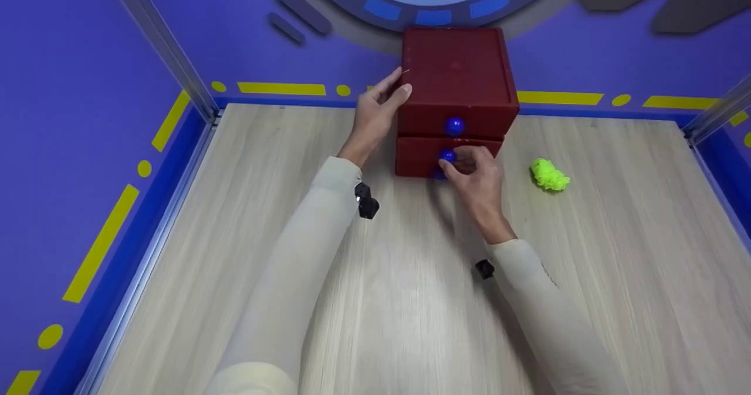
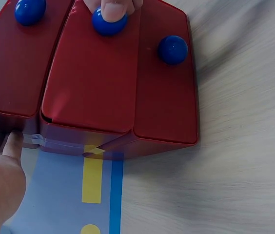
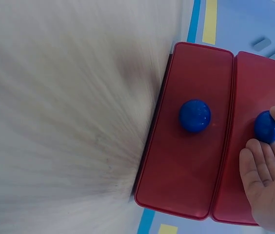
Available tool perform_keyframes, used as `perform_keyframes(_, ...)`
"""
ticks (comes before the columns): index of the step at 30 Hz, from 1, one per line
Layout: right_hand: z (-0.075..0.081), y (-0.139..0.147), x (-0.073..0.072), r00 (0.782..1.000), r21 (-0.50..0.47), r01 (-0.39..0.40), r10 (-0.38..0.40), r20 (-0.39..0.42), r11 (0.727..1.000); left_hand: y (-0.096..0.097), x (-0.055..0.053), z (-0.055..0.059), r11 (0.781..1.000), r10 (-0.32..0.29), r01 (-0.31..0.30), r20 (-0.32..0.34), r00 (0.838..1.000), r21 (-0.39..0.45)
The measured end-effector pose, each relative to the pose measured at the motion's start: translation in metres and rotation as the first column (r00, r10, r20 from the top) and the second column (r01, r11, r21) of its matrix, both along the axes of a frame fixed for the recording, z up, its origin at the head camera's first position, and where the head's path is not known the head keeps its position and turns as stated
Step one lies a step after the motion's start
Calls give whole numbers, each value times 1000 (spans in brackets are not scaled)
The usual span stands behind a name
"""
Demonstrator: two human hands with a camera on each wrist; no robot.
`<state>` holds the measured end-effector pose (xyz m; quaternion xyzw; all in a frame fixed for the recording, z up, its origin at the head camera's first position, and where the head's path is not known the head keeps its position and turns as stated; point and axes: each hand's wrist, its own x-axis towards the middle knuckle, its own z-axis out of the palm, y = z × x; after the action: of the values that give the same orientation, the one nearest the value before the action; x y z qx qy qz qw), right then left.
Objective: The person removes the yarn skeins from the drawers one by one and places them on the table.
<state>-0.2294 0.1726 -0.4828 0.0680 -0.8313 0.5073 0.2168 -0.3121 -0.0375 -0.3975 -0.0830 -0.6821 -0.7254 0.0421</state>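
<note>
Right fingers (image 3: 249, 168), middle knob (image 3: 265, 127) pinched, partly covered

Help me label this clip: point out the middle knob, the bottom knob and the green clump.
Middle knob (image 3: 266, 127): right wrist view, on its uncovered blue front.
Bottom knob (image 2: 172, 49): left wrist view, centre of its round front.
Green clump (image 1: 550, 175): head view, middle of its upper side.

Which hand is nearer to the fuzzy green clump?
Right. The right hand pinches the middle blue knob, to the left of the green clump; the left hand is farther away, touching the left side of the red drawer box.
</note>
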Motion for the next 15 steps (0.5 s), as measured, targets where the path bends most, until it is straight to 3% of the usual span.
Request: perform_keyframes(15,2,4,22,1000,13,-22,21,20,1000,0,2,2,1000,-6,6,-2,1000,-6)
